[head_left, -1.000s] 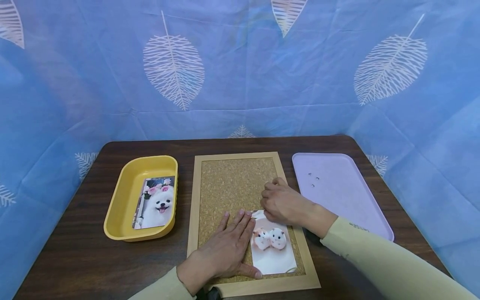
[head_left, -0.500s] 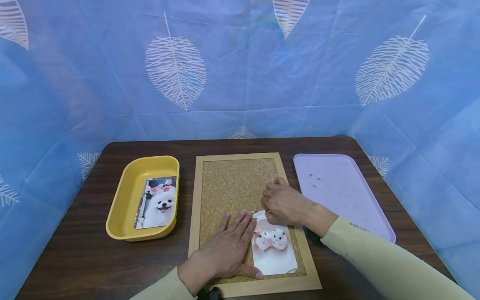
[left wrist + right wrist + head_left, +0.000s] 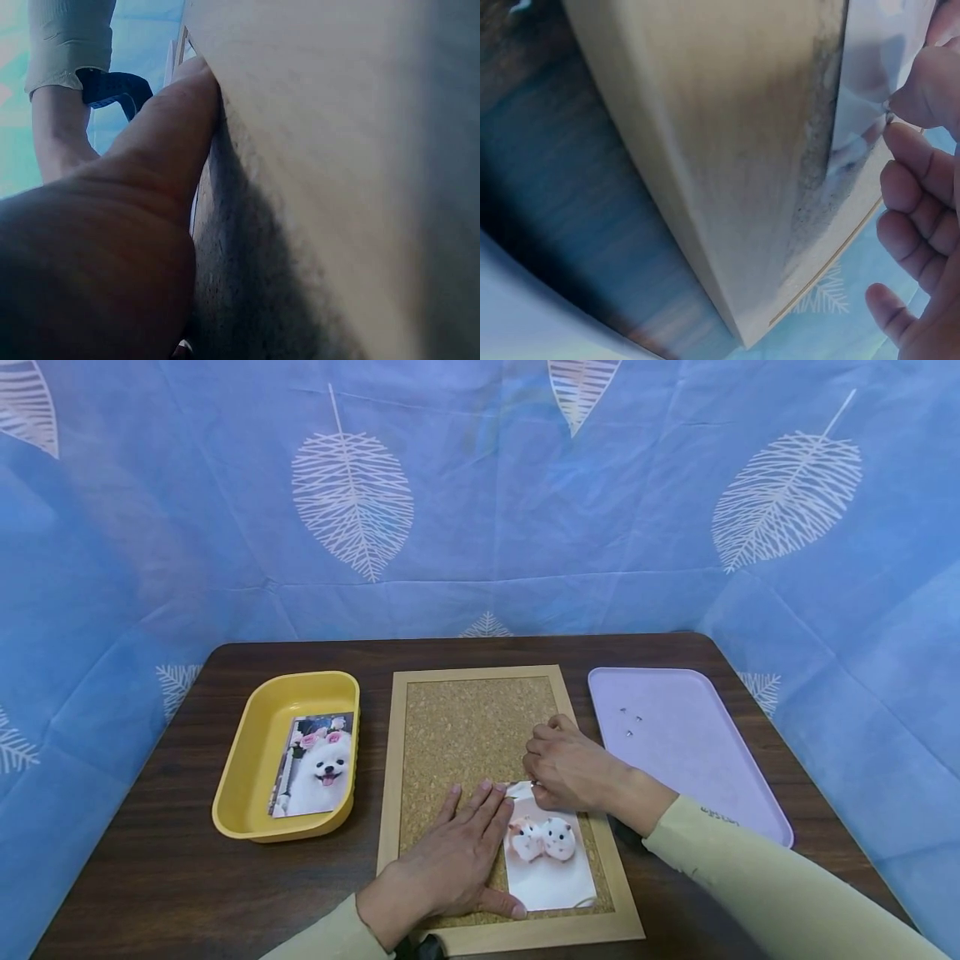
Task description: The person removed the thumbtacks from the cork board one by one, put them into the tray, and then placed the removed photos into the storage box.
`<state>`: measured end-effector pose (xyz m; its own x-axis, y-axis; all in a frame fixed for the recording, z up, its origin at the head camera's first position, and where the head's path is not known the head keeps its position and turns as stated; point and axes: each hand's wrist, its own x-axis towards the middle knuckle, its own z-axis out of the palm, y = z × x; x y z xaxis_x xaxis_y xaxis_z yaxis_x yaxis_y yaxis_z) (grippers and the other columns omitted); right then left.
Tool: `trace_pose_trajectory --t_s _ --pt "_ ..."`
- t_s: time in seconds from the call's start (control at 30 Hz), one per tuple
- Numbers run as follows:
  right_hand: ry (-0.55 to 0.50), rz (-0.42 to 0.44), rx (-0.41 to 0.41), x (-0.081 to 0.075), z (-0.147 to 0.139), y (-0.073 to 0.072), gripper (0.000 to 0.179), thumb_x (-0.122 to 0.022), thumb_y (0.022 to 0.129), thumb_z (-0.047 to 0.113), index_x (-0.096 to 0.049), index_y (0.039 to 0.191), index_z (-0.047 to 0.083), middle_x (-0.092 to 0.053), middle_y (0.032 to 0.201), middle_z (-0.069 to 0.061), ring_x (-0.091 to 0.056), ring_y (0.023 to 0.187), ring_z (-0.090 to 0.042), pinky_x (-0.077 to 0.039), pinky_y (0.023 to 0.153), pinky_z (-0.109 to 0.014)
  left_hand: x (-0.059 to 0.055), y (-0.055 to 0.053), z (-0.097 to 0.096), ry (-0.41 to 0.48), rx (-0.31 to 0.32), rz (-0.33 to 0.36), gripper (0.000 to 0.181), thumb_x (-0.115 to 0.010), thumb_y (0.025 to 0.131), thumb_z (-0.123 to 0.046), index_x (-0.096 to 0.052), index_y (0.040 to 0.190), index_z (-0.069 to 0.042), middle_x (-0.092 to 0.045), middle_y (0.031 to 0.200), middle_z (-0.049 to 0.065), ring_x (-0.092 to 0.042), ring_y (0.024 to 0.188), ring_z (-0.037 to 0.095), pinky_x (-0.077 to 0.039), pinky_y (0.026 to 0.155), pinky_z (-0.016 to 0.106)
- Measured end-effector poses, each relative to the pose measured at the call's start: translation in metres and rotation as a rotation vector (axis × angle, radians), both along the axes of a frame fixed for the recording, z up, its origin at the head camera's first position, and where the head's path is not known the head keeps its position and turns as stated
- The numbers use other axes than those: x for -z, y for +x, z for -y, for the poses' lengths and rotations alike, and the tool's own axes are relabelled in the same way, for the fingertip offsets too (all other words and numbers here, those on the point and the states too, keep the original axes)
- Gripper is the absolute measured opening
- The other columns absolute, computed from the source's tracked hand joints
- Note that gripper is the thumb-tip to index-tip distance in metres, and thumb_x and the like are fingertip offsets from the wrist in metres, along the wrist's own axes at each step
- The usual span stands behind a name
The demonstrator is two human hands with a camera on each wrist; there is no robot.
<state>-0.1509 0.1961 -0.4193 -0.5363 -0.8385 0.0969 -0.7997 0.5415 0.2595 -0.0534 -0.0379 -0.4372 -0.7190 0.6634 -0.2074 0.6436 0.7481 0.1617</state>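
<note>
A framed corkboard (image 3: 480,722) lies on the table, with a photo of two hamsters (image 3: 551,883) at its lower right. My left hand (image 3: 450,864) is spread flat on the cork, its fingertips and thumb at the photo's left edge. At the photo's top, my right hand (image 3: 568,767) pinches a tiny push pin (image 3: 889,117) between thumb and index finger. The right wrist view shows the pin's tip end against the glossy photo, with the other fingers curled loosely beside it. Most of the pin is hidden by the fingertips.
To the left stands a yellow bin (image 3: 251,760) with a photo of a white dog (image 3: 318,772) in it. A lilac tray (image 3: 697,735) lies to the right, with a few small pins (image 3: 629,734) near its left side. A blue leaf-patterned cloth (image 3: 480,510) hangs behind the table.
</note>
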Motion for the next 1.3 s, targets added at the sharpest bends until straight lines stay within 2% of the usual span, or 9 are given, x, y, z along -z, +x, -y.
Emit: trace_pose_trajectory --t_s 0.27,0.5,0.83,1.07,1.3 --pt "-0.025 0.002 -0.01 0.0 -0.003 0.001 0.013 -0.074 0.082 0.029 -0.064 0.076 0.023 -0.063 0.079 0.008 -0.055 0.087 -0.018 -0.046 0.101 -0.048 0.0 0.0 -0.001 0.001 -0.003 0.001 0.125 -0.049 0.083 -0.092 -0.018 0.17 -0.008 -0.012 0.177 0.012 -0.01 0.165 0.027 -0.015 0.131 0.058" --pt "-0.037 -0.013 -0.019 0.0 -0.003 0.001 0.014 -0.075 0.082 0.029 -0.064 0.076 0.022 -0.062 0.078 0.008 -0.056 0.087 -0.018 -0.047 0.097 -0.047 0.0 -0.001 0.0 0.005 -0.007 0.011 0.125 -0.05 0.082 -0.092 -0.018 0.17 -0.008 -0.012 0.177 0.012 -0.01 0.165 0.027 -0.015 0.131 0.058" --pt "-0.052 0.029 0.005 -0.003 -0.005 0.002 0.012 -0.075 0.082 0.027 -0.066 0.078 0.022 -0.063 0.081 0.008 -0.055 0.089 -0.017 -0.046 0.1 -0.049 0.0 0.0 -0.001 0.002 -0.007 0.001 0.125 -0.051 0.082 -0.092 -0.019 0.169 -0.008 -0.012 0.177 0.012 -0.011 0.165 0.027 -0.016 0.131 0.058" --pt "-0.069 0.044 -0.008 -0.009 -0.004 0.001 0.014 -0.076 0.082 0.028 -0.065 0.077 0.023 -0.063 0.081 0.009 -0.056 0.089 -0.017 -0.047 0.1 -0.049 0.0 0.0 -0.001 -0.007 -0.005 -0.016 0.125 -0.05 0.082 -0.093 -0.02 0.169 -0.009 -0.013 0.177 0.012 -0.012 0.165 0.028 -0.017 0.131 0.058" --pt "-0.026 0.017 -0.032 -0.014 0.0 0.002 0.013 -0.075 0.085 0.028 -0.066 0.078 0.022 -0.067 0.084 0.007 -0.057 0.091 -0.018 -0.047 0.1 -0.049 -0.001 -0.001 -0.001 -0.006 -0.003 -0.022 0.124 -0.052 0.081 -0.093 -0.023 0.169 -0.01 -0.015 0.177 0.012 -0.014 0.164 0.028 -0.019 0.13 0.059"
